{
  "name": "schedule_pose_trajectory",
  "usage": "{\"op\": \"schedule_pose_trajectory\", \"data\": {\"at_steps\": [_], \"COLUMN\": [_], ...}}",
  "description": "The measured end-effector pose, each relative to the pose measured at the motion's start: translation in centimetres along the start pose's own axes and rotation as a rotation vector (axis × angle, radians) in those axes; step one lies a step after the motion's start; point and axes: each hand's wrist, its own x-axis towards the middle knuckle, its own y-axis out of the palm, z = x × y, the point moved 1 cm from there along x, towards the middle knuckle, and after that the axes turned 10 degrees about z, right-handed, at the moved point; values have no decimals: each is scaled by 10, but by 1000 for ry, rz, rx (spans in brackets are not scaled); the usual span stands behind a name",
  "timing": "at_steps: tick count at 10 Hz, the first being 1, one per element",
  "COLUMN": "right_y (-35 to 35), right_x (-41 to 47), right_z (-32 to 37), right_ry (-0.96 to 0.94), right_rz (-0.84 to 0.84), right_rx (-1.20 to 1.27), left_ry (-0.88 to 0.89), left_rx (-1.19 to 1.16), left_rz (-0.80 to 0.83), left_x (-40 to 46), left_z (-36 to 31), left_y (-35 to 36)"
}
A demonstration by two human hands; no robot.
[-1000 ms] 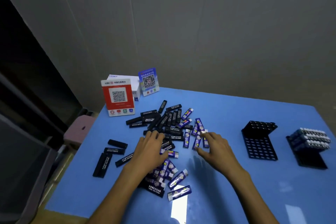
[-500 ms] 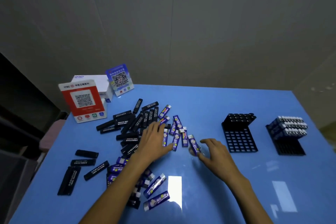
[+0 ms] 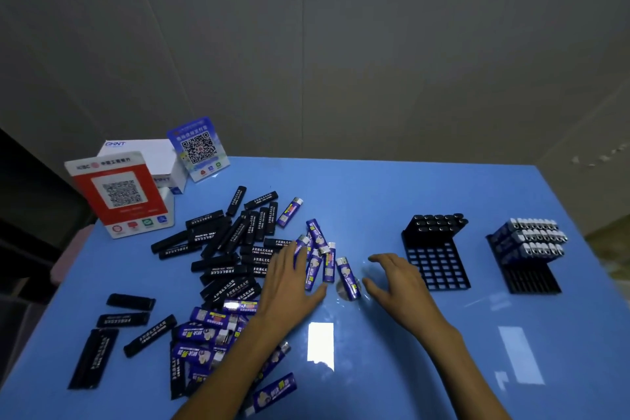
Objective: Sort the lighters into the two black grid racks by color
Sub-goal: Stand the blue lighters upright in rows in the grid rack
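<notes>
A loose heap of black lighters (image 3: 225,242) and blue lighters (image 3: 204,334) covers the left half of the blue table (image 3: 375,194). My left hand (image 3: 289,286) lies flat, fingers straight, on a small row of blue lighters (image 3: 327,262). My right hand (image 3: 395,280) hovers just right of that row, fingers spread and relaxed, holding nothing. One blue lighter (image 3: 347,278) lies between the two hands. The nearer black grid rack (image 3: 439,266) holds black lighters in its top rows. The far-right rack (image 3: 531,280) holds blue lighters stacked at its top.
A red QR-code stand (image 3: 119,194), a white box (image 3: 150,157) and a blue QR-code stand (image 3: 199,148) are at the table's back left. Grey walls rise behind. A pink stool (image 3: 68,259) shows beyond the left edge.
The view has swung so the table sits further left. My left hand slid right onto the blue lighters. My right hand let go of a blue lighter and drew back to the right.
</notes>
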Motion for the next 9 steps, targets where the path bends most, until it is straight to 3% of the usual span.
{"op": "schedule_pose_trajectory", "data": {"at_steps": [6, 9], "right_y": [6, 9], "right_x": [-7, -10], "right_z": [-12, -16], "right_ry": [27, 38], "right_rz": [-18, 1], "right_rx": [10, 0], "left_ry": [-39, 89], "left_rx": [-50, 10], "left_rz": [48, -5], "left_x": [58, 50], "left_z": [-18, -3], "left_y": [14, 11]}}
